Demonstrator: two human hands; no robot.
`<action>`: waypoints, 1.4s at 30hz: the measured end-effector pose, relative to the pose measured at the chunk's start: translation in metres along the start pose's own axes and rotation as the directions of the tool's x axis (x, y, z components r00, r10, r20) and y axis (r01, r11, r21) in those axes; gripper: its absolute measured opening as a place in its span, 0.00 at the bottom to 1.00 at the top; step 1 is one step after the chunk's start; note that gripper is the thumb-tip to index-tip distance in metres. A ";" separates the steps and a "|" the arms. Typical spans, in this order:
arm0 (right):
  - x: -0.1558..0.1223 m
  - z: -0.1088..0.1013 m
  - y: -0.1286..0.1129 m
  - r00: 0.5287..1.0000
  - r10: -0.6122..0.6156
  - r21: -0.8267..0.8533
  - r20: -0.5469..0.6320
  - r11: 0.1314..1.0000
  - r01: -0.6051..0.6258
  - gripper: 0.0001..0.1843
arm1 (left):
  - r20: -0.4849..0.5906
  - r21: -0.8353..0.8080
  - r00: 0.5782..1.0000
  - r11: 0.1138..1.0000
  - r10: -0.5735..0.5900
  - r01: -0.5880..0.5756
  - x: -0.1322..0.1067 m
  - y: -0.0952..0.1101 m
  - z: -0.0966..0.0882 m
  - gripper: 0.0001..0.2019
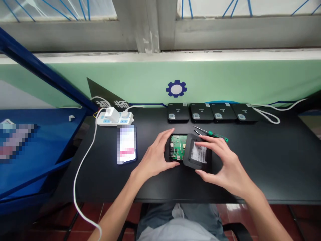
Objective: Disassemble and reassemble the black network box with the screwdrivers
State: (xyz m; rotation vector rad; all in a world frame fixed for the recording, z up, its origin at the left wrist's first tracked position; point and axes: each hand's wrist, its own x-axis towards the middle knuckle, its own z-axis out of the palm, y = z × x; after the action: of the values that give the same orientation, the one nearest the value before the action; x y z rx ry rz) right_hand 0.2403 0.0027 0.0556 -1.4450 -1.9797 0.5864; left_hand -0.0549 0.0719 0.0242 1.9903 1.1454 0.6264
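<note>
Left hand [154,155] fingers are grasping the black case [168,150] around the green circuit board [178,146], right hand [223,164] fingers are grasping the black lid [190,160] tilted against it, case sitting on the table [271,167], screwdriver [217,135] lying just behind

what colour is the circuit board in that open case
The circuit board is green, and it shows best in the head view.

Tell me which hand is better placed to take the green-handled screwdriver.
Right, probably. The right hand is nearest the green-handled screwdriver, though it holds the black square cover. The left hand sits farther away, beside the green circuit board.
</note>
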 end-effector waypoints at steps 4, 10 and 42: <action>0.007 0.006 0.007 0.994 -0.040 -0.047 0.097 0.998 0.045 0.40 | 0.006 -0.029 1.000 0.999 -0.023 0.023 0.001 -0.006 0.002 0.64; 0.031 0.009 0.014 0.980 -0.114 -0.058 0.161 0.990 0.125 0.36 | 0.016 -0.053 0.999 0.998 -0.043 0.044 0.004 -0.009 0.002 0.63; 0.058 0.004 0.012 0.977 -0.086 -0.029 0.194 0.995 0.093 0.30 | 0.013 -0.057 0.998 0.997 -0.058 0.058 0.003 -0.013 0.002 0.64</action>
State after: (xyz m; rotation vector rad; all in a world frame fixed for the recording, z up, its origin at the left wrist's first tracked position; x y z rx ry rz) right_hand 0.2333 0.0620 0.0569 -1.3561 -2.2046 0.6739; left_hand -0.0588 0.0782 0.0131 1.9031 1.1610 0.6106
